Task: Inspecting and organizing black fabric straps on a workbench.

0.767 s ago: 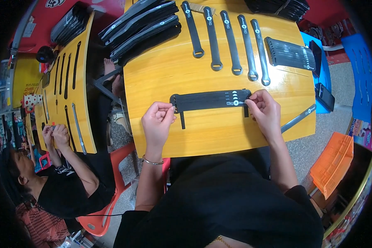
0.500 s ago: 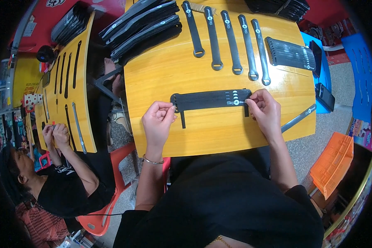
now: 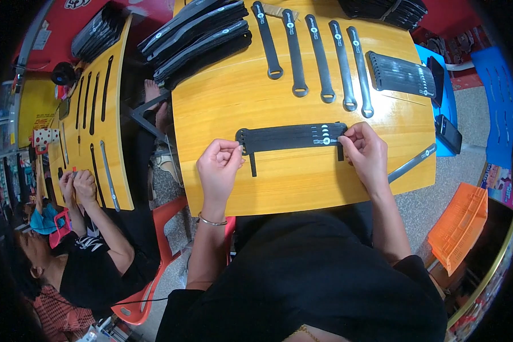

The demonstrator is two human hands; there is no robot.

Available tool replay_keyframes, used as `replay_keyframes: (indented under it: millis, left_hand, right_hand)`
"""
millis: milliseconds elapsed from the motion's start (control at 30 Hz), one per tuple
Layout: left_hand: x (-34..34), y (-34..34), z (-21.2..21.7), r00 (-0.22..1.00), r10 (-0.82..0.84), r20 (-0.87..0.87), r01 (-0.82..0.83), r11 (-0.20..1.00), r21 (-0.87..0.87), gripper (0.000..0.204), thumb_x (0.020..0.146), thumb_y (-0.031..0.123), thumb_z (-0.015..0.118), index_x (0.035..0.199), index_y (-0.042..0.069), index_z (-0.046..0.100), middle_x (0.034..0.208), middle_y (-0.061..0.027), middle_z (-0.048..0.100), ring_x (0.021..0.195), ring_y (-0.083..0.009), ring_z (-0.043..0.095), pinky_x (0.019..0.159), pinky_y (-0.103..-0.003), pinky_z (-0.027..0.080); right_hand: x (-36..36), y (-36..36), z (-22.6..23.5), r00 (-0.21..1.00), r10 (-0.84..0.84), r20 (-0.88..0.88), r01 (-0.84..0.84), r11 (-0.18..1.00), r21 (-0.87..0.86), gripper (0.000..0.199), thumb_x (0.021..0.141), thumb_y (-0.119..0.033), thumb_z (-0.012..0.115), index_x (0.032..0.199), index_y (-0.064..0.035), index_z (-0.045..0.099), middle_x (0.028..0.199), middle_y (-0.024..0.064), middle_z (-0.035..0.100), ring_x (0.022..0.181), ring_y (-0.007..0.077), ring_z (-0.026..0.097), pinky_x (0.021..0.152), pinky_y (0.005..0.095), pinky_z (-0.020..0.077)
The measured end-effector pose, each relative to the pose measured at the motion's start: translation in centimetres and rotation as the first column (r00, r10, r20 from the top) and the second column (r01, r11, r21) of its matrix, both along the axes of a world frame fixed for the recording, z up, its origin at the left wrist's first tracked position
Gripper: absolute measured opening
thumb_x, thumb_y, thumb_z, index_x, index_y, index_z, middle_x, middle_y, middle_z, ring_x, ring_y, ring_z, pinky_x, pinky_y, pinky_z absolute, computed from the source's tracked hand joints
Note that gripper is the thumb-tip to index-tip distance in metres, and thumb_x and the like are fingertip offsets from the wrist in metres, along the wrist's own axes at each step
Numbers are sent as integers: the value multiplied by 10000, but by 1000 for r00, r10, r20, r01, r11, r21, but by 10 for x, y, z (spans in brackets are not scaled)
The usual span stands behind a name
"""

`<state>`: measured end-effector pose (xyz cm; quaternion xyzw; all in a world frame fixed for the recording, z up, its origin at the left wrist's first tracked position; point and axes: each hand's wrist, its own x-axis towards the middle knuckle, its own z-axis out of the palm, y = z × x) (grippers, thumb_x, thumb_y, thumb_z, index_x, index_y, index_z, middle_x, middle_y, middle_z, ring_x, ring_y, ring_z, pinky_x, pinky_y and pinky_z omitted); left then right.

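Observation:
A flat bundle of overlapping black straps (image 3: 285,137) lies crosswise in front of me, its slotted ends on the left. My left hand (image 3: 219,165) has thumb and fingertips closed on the left end. At the right end, near the white print, my right hand (image 3: 366,151) pinches the edge the same way. Two short narrow black strips stick out from below the bundle: a left strip (image 3: 253,165) and a right strip (image 3: 340,153). Beyond it, several single straps (image 3: 325,62) with slotted ends lie side by side.
Thick stacks of black straps (image 3: 196,40) fill the yellow table's (image 3: 211,108) far left. A finished-looking fanned bundle (image 3: 402,74) lies far right, a loose strap (image 3: 411,163) near right. An orange crate (image 3: 457,228) stands right. A co-worker (image 3: 97,251) works at another table on the left.
My hands and the strap bundle stay essentially where they were. On the left, the co-worker's head and upper body have shifted slightly lower.

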<state>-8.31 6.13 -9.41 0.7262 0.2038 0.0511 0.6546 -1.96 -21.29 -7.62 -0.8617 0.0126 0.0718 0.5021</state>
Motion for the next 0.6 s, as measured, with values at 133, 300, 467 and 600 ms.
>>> replay_keyframes:
  millis: [133, 300, 467, 600]
  left_hand:
    - [0, 0, -1, 1000, 3, 3, -3, 1000, -2, 64, 832, -44, 630, 873, -46, 580, 741, -48, 612, 621, -64, 597, 565, -180, 510]
    - [-1, -1, -5, 1000, 22, 18, -22, 1000, 6, 69, 815, -53, 641, 854, -41, 586, 735, -43, 617, 614, -56, 592, 542, -171, 483]
    - [-2, -1, -10, 999, 17, 39, -22, 992, 127, 68, 800, -53, 651, 829, -37, 592, 724, -49, 618, 593, -56, 590, 531, -167, 471]
    - [-2, -2, -15, 996, -19, 89, -10, 948, 318, 69, 799, -36, 660, 831, -5, 608, 764, -80, 629, 588, -95, 613, 529, -189, 480]
  right_hand:
    - [0, 0, -1, 1000, -1, 12, 1, 1000, -11, 133, 802, -35, 686, 824, 5, 561, 641, 43, 593, 535, 80, 571, 493, 217, 447]
    - [-1, 0, -4, 999, 0, 33, 1, 999, -32, 149, 788, -40, 700, 817, 1, 560, 650, 53, 592, 542, 88, 566, 511, 231, 457]
    - [-1, 1, -5, 998, 7, 65, -2, 997, -72, 172, 776, -56, 715, 820, -1, 557, 656, 61, 591, 552, 107, 565, 526, 244, 463]
    - [-2, 0, -1, 996, 25, 86, -4, 974, -227, 199, 774, -84, 727, 842, -15, 553, 669, 68, 607, 557, 173, 583, 541, 272, 479]
